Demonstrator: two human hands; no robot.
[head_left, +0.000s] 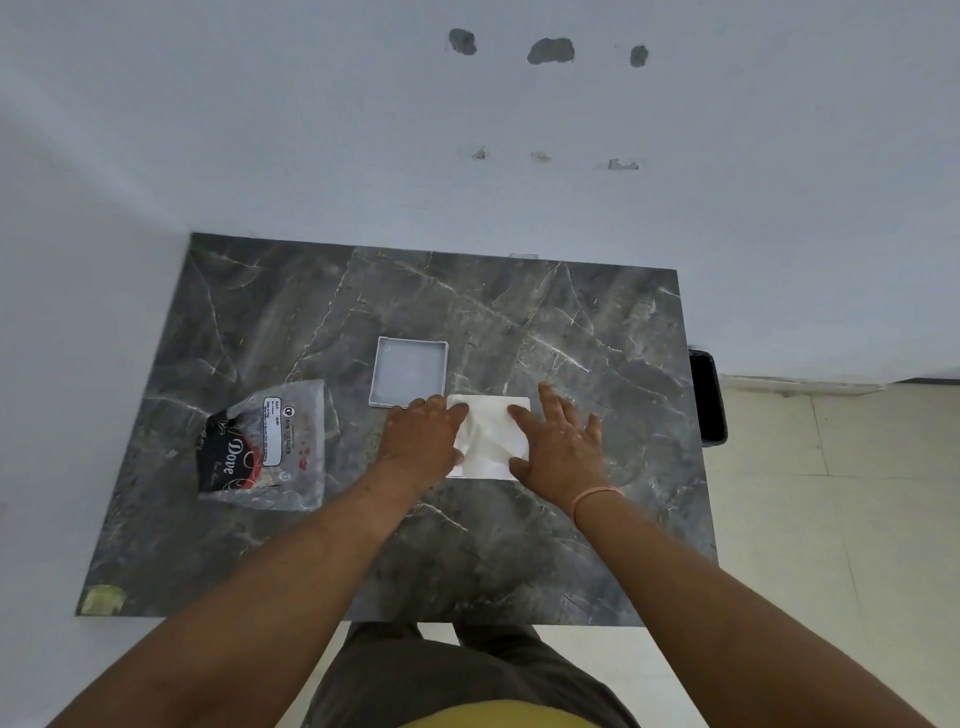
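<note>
The white tissue (491, 441) lies flat on the marble table (519, 561), near the middle and just to the near right of the shallow clear tray (409, 370). Your right hand (561, 447) rests open and flat with fingers spread. Its thumb and forefinger press the tissue's right edge, which pins the sheet so it cannot slide. Your left hand (423, 434) covers the left edge with fingers bent downward; whether they pinch the sheet or only press it cannot be told. Creases cross the middle, so the step in hand is probably smoothing or folding. The tray sits close, likely as the destination. The tissue packet (265, 447) lies well to the left, outside the working area.
</note>
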